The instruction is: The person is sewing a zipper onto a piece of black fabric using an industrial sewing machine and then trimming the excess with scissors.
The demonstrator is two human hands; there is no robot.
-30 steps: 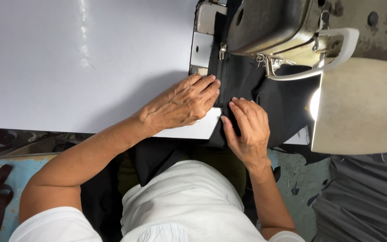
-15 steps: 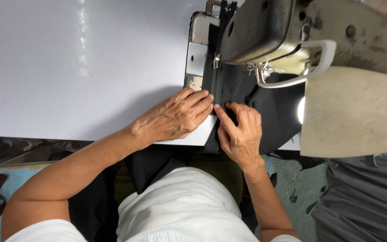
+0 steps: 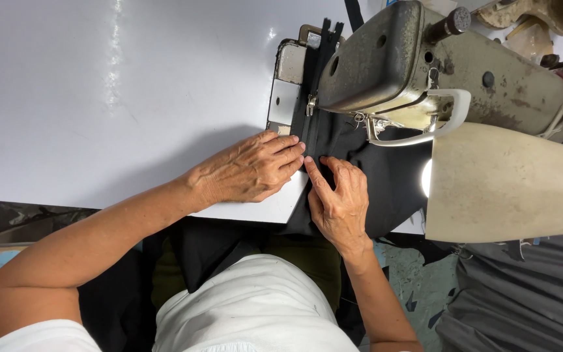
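A: Black fabric (image 3: 366, 169), spread flat on the white table (image 3: 99, 98), right under the head of an old beige sewing machine (image 3: 425, 72). Front edge hanging off the table into the lap.

B: Yep. Black zipper (image 3: 317, 78) running along the left edge of the cloth too, past the metal plate (image 3: 286, 98) and out behind the machine. Small metal pull visible just beside the plate.

A: And the hands? Both pressed down flat, nothing gripped. Left hand (image 3: 245, 173) palm-down, half on bare table, fingertips reaching onto the edge of the fabric near the zipper.

B: Right hand (image 3: 340, 195) lying on the cloth itself, fingers pointed up toward the needle area, index fingertip nearly touching the left hand's fingertips. So close together, side by side, open and flat.

A: Couldn't make out the needle or the presser foot, hidden under the machine head.

B: Same here. White curved guard (image 3: 447, 124) sticking out below the head, bright lamp glow just beside it on the right. Grey cloth (image 3: 522, 293) piled lower right, well apart from the hands.
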